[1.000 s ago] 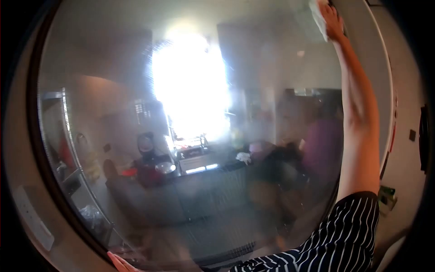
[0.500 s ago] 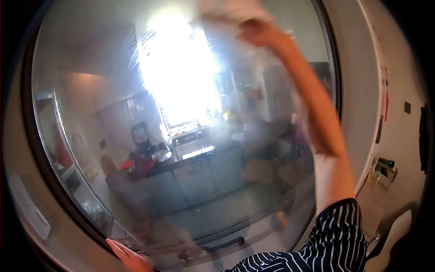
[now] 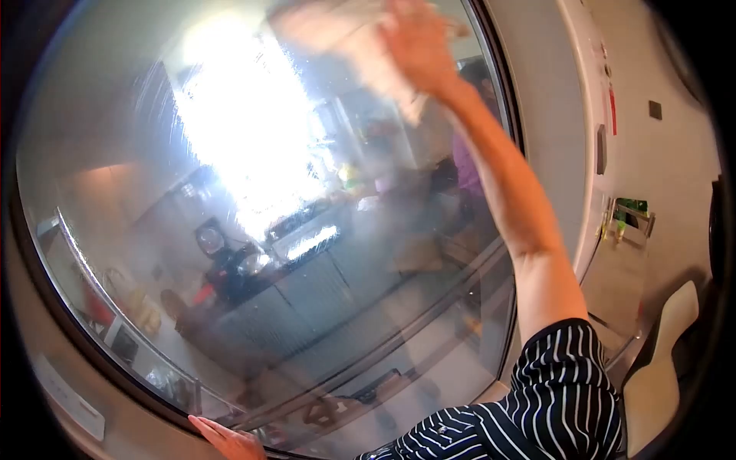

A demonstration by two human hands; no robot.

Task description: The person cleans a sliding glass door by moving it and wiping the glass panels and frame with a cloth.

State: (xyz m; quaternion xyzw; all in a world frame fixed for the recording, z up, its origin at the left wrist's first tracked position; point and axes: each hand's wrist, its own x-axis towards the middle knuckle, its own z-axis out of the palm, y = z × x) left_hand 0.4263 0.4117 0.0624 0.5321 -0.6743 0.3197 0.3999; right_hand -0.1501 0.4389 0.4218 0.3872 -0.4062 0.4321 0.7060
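My right hand (image 3: pixel 418 50) is raised high and presses a pale beige cloth (image 3: pixel 345 34) against a large glass pane (image 3: pixel 307 353). The cloth spreads out to the left of the fingers, and one corner hangs below the palm; both are somewhat blurred. Cloudy streaks mark the glass around the bright glare (image 3: pixel 245 130). At the lower left, my left hand (image 3: pixel 230 441) lies with its fingers stretched out near the bottom of the dark window frame (image 3: pixel 100 333). It holds nothing that I can see.
Counter cabinets (image 3: pixel 322 291) and kitchen items show in the glass; a purple shape (image 3: pixel 466 165) stands at its right side. A white switch-like panel (image 3: pixel 70 399) is on the lower left wall. A pale chair (image 3: pixel 663 345) stands at the right, below a metal rack (image 3: pixel 640 218).
The view has turned, so the window sits further left. My right hand and the cloth show more fully now. My left hand stays by the lower frame.
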